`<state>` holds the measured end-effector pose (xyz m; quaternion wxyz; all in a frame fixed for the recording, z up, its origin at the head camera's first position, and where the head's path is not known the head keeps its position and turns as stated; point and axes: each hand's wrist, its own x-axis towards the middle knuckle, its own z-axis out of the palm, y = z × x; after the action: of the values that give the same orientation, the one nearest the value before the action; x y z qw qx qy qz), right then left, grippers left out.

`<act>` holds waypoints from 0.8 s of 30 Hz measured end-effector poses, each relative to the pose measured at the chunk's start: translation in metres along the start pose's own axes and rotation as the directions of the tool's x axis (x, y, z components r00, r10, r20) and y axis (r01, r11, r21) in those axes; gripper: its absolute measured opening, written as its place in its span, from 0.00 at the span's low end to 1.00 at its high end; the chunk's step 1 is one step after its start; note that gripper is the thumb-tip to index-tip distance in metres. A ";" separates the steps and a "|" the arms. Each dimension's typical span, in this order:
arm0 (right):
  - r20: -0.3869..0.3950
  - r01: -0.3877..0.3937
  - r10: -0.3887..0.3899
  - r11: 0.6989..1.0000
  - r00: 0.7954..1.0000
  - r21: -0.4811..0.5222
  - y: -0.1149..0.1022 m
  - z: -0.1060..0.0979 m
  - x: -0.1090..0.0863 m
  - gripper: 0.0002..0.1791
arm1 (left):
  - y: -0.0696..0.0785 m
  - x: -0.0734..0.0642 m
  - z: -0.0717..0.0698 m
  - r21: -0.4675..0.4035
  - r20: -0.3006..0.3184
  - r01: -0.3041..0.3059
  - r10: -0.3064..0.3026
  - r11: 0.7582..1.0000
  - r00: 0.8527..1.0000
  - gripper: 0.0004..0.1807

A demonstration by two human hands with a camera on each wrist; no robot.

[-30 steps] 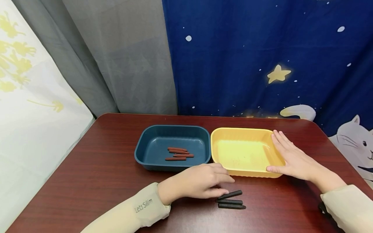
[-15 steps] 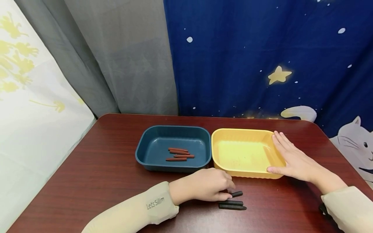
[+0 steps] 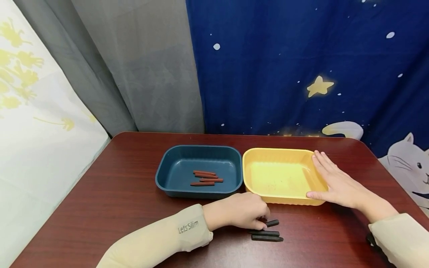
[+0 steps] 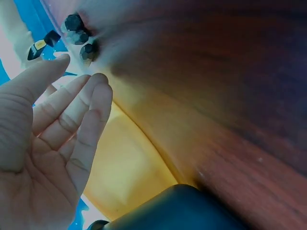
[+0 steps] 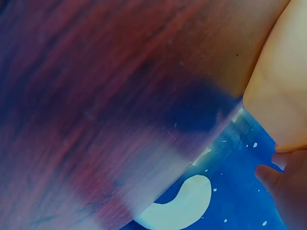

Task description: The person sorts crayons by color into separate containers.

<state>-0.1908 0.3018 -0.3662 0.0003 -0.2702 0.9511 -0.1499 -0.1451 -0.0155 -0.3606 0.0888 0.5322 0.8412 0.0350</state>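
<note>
Three black crayons lie on the table in front of the trays: an upper one [image 3: 273, 223], a middle one [image 3: 274, 233] and a lower one [image 3: 267, 238]. Over the upper crayon's left part is my left hand [image 3: 246, 212], with thumb and fingertips bent down about it. In the left wrist view a gap shows between that thumb and the fingers, and the crayons lie just past the fingertips. My right hand [image 3: 340, 184] rests with straight fingers along the right rim of the yellow tray [image 3: 249, 167]. Several reddish-brown crayons [image 3: 203, 176] lie in the blue tray [image 3: 181, 169].
The two trays stand side by side on the dark red wooden table [image 3: 110, 190]. Behind it hang a grey curtain [image 3: 161, 74] and a blue starry curtain [image 3: 261, 74]. A black device [image 4: 48, 40] shows at the right sleeve.
My left hand has moved slightly right, its fingers bending down over the upper black crayon and hiding its left part. The right hand stays on the yellow tray.
</note>
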 end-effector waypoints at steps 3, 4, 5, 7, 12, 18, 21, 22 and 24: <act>0.006 -0.011 0.011 1.000 1.000 0.012 0.000 0.000 0.000 0.63 | 0.000 0.004 0.000 0.000 0.029 0.006 -0.006 1.000 1.000 0.10; 0.006 -0.012 0.011 1.000 1.000 0.014 0.000 0.000 0.000 0.63 | 0.001 0.005 0.000 0.001 0.038 0.011 -0.011 1.000 0.999 0.09; 0.003 -0.010 0.010 1.000 1.000 0.013 0.000 0.000 0.000 0.63 | 0.001 0.005 0.000 -0.001 0.046 0.015 -0.015 1.000 0.999 0.08; -0.003 -0.004 0.004 1.000 1.000 0.009 0.000 0.001 0.000 0.64 | 0.001 0.006 -0.001 -0.015 0.061 0.028 -0.027 0.999 0.998 0.08; -0.012 0.005 -0.005 1.000 1.000 -0.001 0.001 0.001 0.001 0.64 | 0.002 0.007 -0.002 -0.039 0.084 0.040 -0.037 0.998 0.996 0.13; -0.022 0.013 -0.013 1.000 1.000 -0.006 0.002 0.002 0.001 0.64 | 0.003 0.007 -0.001 -0.029 0.093 0.051 -0.048 0.998 0.994 0.15; -0.032 0.025 -0.025 1.000 0.999 -0.014 0.002 0.003 0.001 0.64 | 0.003 0.005 -0.002 -0.021 0.097 0.058 -0.056 0.998 0.994 0.14; -0.036 0.029 -0.030 0.999 0.999 -0.018 0.002 0.003 0.001 0.64 | 0.004 0.004 -0.002 -0.019 0.095 0.060 -0.058 0.998 0.994 0.14; -0.040 0.034 -0.035 0.999 0.999 -0.022 0.002 0.004 0.000 0.63 | 0.004 0.003 -0.003 -0.018 0.097 0.070 -0.068 0.997 0.993 0.13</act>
<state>-0.1920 0.3022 -0.3702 -0.0246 -0.2833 0.9477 -0.1450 -0.1433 -0.0108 -0.3577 0.1363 0.5030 0.8533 0.0153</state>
